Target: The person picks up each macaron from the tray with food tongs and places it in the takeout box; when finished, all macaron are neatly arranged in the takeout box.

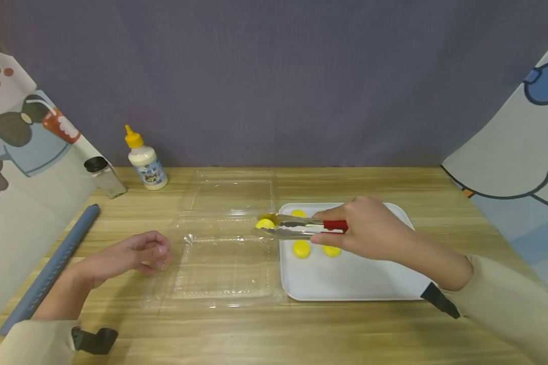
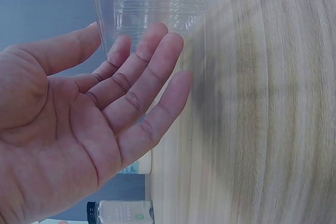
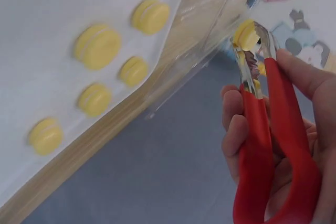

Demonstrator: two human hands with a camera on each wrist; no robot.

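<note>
My right hand [image 1: 370, 228] grips red-handled metal tongs [image 3: 257, 135], fingers on one arm and thumb on the other. The tongs' tips pinch a yellow macaron [image 3: 246, 35], held over the right edge of a clear plastic box [image 1: 224, 263] in the head view. That box lies with its lid [image 1: 230, 195] folded back behind it. Beside the box's left side my left hand [image 1: 132, 256] holds nothing, its fingers loosely bent, as the left wrist view shows. More yellow macarons [image 3: 97, 46] sit on a white tray [image 1: 356, 279], several in sight, partly hidden by the right hand in the head view.
At the back left stand a white bottle with a yellow nozzle cap [image 1: 148, 165] and a clear jar with a black lid [image 1: 107, 178]. A long grey-blue bar [image 1: 55, 263] lies along the table's left side, under the left forearm. A dark curtain [image 1: 274, 86] rises behind the table.
</note>
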